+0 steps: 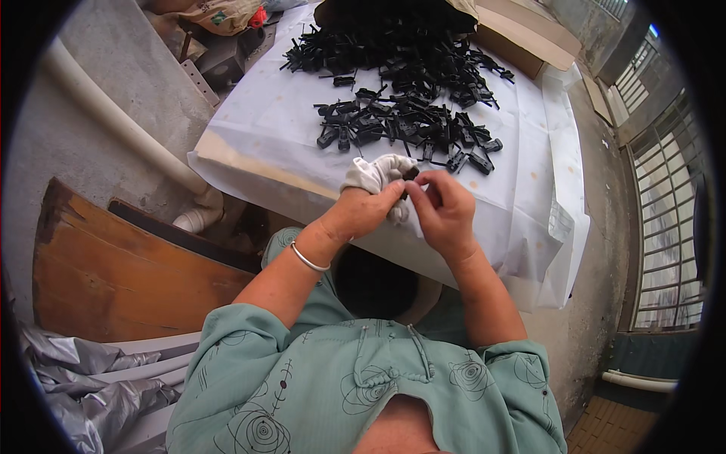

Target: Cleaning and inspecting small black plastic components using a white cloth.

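The person sits at the near edge of a tabletop [257, 129] covered with a white sheet, with both hands raised together just above that edge. The left hand [361, 208], with a silver bangle [308, 259] on its wrist, has its fingers closed around a bunched white cloth [372, 172], and its thumb and forefinger meet the other hand at a small dark plastic part [409, 173] that is mostly hidden between the fingertips. The right hand [445, 212] has its fingers curled inward and pinched on the same small part from the right side, so the 2 hands clamp it between them. Just beyond the hands, a loose scatter of black plastic clips [404, 125] lies on the white sheet, and a much larger heap of black clips [393, 41] sits farther back near the far edge, beside a flat cardboard box [522, 38]. Judging from the grip, the step in hand looks like working on 1 clip at a time, either wiping it with the cloth or fitting and trimming something on it; which of these cannot be told, as the part is too covered. The next move would likely call for a steady pinch from both hands so that the tiny piece does not slip, then a short reach forward to the nearest clips, well within range. A dark round container [376, 284] sits below the hands, by the person's lap.
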`<act>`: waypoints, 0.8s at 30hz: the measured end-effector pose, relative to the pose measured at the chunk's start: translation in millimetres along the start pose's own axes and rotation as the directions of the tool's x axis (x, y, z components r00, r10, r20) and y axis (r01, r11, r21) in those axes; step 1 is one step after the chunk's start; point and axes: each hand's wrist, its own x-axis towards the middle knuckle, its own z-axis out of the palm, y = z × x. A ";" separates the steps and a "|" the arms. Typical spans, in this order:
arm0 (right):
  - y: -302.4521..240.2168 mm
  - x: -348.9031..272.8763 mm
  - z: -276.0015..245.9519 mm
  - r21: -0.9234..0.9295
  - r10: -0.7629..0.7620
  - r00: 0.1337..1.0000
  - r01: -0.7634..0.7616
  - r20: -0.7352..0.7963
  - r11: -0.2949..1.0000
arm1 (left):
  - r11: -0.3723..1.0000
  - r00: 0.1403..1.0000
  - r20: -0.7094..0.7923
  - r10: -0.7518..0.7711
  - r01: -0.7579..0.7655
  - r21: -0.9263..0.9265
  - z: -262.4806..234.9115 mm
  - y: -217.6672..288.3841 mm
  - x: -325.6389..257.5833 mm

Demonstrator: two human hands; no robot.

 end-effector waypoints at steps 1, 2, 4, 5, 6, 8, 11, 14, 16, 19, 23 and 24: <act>2.4 2.1 0.0 0.001 -0.002 1.000 0.002 -0.001 1.000 | 1.000 1.000 0.000 0.002 -0.002 0.002 1.8 1.6 -3.5; 7.3 3.4 -0.1 0.039 0.108 0.994 -0.109 0.025 0.993 | 0.999 1.000 0.004 0.020 -0.020 0.026 4.4 4.5 -8.9; 15.7 3.5 0.0 0.209 0.241 0.963 -0.263 0.124 0.942 | 0.989 0.996 0.015 0.084 -0.085 0.117 4.5 3.2 -11.6; 15.3 2.9 -3.1 0.208 0.239 0.963 -0.260 0.123 0.943 | 0.989 0.996 0.016 0.087 -0.088 0.117 6.0 4.3 -12.9; 13.7 1.8 -6.5 0.213 0.204 0.963 -0.239 0.176 0.947 | 0.976 0.994 -0.011 0.106 -0.101 0.194 9.5 7.9 -14.9; 12.9 -1.3 -8.7 0.220 0.166 0.959 -0.217 0.228 0.951 | 0.956 0.991 -0.036 0.128 -0.113 0.271 13.0 8.5 -16.2; 15.3 -6.6 -7.5 0.105 0.091 0.962 -0.122 0.259 0.987 | 0.918 0.974 -0.080 0.210 -0.169 0.359 15.8 4.3 -17.3; 15.6 -9.7 -0.6 0.175 0.161 0.944 -0.217 0.286 0.960 | 0.666 0.924 -0.026 0.381 -0.255 0.701 17.9 2.7 -16.4; 16.3 -12.6 5.5 0.343 0.258 0.933 -0.335 0.251 0.878 | 0.420 0.826 0.106 0.553 -0.387 0.821 16.9 2.0 -13.9; 1.8 -9.2 -2.4 0.320 0.299 0.897 -0.402 0.325 0.858 | 0.584 0.863 0.028 0.504 -0.365 0.725 12.2 -4.1 -16.9; 12.6 -8.6 -19.9 0.220 0.231 0.926 -0.302 0.298 0.928 | 0.848 0.918 -0.076 0.390 -0.325 0.419 8.2 -8.2 -8.5; 11.6 -7.3 -25.1 0.058 0.256 0.888 -0.300 0.381 0.952 | 0.905 0.943 -0.098 0.319 -0.273 0.325 7.7 -7.7 -7.7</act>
